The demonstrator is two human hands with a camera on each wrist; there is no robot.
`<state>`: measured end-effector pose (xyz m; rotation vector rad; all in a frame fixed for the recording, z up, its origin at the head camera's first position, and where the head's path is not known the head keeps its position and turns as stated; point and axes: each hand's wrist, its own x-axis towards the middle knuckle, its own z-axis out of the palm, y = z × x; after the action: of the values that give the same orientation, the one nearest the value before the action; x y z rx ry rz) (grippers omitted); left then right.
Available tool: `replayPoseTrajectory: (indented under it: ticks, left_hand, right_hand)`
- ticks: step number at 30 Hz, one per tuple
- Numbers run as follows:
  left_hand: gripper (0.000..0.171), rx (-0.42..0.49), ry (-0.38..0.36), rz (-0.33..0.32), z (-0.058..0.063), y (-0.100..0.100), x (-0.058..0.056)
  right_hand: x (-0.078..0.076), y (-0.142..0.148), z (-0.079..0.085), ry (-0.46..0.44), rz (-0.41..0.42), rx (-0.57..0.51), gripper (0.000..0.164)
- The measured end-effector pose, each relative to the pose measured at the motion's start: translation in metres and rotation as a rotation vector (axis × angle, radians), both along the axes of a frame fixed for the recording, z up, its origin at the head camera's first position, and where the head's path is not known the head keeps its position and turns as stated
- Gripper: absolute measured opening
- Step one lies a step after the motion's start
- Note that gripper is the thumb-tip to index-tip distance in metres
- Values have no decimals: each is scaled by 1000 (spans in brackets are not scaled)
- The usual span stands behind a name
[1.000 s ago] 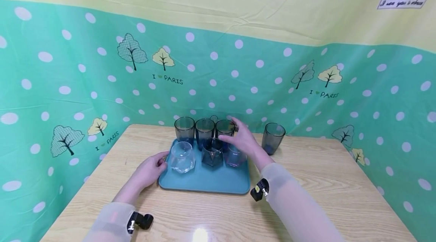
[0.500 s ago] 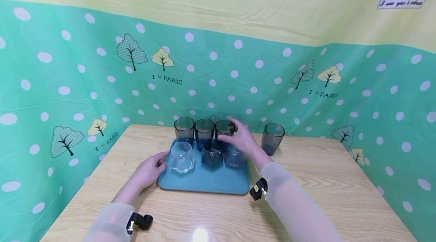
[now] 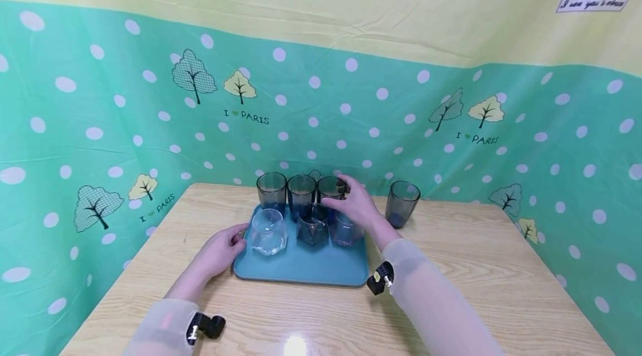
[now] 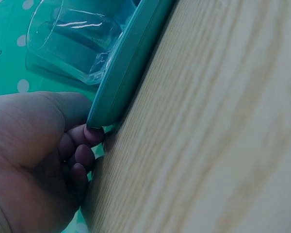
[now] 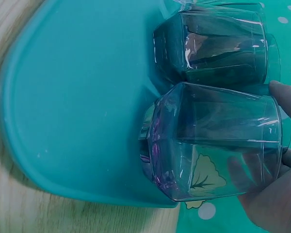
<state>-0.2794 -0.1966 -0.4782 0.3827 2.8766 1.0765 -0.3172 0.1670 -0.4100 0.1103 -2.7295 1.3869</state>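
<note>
Green cloth [image 3: 321, 94] with pale dots and printed trees hangs behind your wood-grain table [image 3: 261, 320], turning yellow toward the top. Near the middle of that surface lies a blue tray [image 3: 301, 271], and your left hand [image 3: 219, 250] pinches its left edge, with the fingers curled in at the rim. Your right hand [image 3: 356, 206] grips a purple-tinted faceted glass [image 3: 346, 233] around its top; that glass is upright by the tray's right edge, though you cannot tell whether its base bears fully on the tray. Just left of it is a dark faceted glass [image 3: 312, 230], and farther left, near the tray's left edge, a clear faceted glass [image 3: 269, 236]. Behind these, toward the tray's far edge, three tall dark glasses [image 3: 301, 195] stand in a close row. One lone tall glass [image 3: 401, 205] stands off the tray, beyond its right edge and near the surface's far edge.
</note>
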Motion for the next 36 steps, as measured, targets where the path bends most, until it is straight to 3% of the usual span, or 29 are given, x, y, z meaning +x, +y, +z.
replayPoseTrajectory:
  ticks: [18, 36]
  left_hand:
    - [50, 11, 20, -16, 1, -2, 1]
    - [51, 46, 4, -32, 0, -6, 1]
  right_hand:
    - [2, 0, -2, 40, -36, -13, 92]
    - [16, 3, 23, 74, -44, -41, 93]
